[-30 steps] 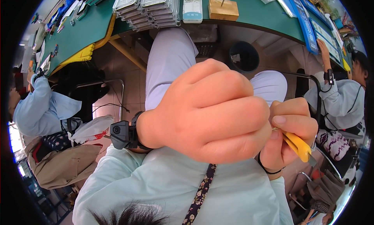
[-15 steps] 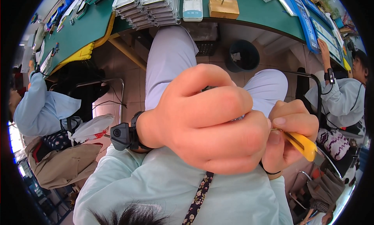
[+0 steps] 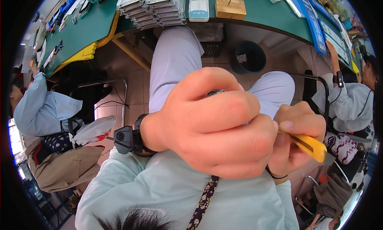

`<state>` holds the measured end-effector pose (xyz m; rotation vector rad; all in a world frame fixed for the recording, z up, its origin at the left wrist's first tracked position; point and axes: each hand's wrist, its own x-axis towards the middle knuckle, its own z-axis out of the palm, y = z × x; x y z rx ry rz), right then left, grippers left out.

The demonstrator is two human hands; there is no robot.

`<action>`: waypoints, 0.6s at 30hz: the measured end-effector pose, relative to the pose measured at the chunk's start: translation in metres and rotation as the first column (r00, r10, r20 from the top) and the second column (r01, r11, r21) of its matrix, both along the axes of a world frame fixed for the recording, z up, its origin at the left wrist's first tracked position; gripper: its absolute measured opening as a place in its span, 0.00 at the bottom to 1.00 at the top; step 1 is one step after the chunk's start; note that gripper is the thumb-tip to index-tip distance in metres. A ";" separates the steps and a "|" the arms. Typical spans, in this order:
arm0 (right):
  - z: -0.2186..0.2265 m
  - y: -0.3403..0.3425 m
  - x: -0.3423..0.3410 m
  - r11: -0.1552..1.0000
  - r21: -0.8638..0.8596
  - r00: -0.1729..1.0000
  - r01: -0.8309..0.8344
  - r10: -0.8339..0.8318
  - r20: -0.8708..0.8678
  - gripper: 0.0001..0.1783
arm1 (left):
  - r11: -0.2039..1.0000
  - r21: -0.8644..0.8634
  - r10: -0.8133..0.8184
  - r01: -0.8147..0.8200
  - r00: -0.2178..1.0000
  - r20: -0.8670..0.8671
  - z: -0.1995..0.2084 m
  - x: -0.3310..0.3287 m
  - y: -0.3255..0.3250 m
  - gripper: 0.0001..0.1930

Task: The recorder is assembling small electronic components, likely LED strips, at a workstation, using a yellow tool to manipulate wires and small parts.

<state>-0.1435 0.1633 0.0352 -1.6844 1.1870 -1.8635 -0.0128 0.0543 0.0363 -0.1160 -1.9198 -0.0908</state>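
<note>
My left hand (image 3: pixel 215 128) is large in the middle of the head view, closed in a fist. A small patch of something dark and silvery (image 3: pixel 216 92) shows between its fingers; the rest of that thing is hidden. Beside it, on the right, my right hand (image 3: pixel 297 128) is closed around a slim yellow utility knife (image 3: pixel 309 146) with a dark slot along it. The knife slants down to the right. A thin pale sliver (image 3: pixel 281 132) shows at the right thumb tip, close against the left fist; where it leads is hidden.
Ahead stands a green table (image 3: pixel 263 14) with stacked clear plastic cases (image 3: pixel 155 8), a pale flat box (image 3: pixel 198 6) and a wooden block (image 3: pixel 230 8) with a metal pin. A dark bin (image 3: pixel 255 64) stands below. People sit at both sides, one with a hand (image 3: pixel 332 50) near a blue strip.
Both hands stay nearly in place. A little more of the dark silvery thing shows between my left fingers, and the knife's lower end has shifted slightly right and up.
</note>
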 end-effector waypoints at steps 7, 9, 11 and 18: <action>-0.002 0.000 0.006 1.000 0.015 0.996 0.025 -0.026 0.086 0.20 | 1.000 -0.001 0.010 -0.010 1.000 0.004 -0.001 0.001 0.001 0.13; -0.001 0.000 0.006 1.000 0.024 0.996 0.017 -0.019 0.092 0.20 | 1.000 0.001 0.013 -0.013 1.000 0.001 -0.001 0.001 0.001 0.14; -0.002 0.000 0.005 1.000 0.026 0.995 0.003 -0.006 0.098 0.19 | 1.000 -0.007 0.015 -0.015 1.000 -0.001 -0.002 0.001 0.001 0.14; 0.000 0.000 0.009 0.994 0.063 0.971 -0.086 0.069 0.227 0.17 | 1.000 0.008 0.002 -0.002 1.000 -0.016 -0.002 0.001 0.001 0.14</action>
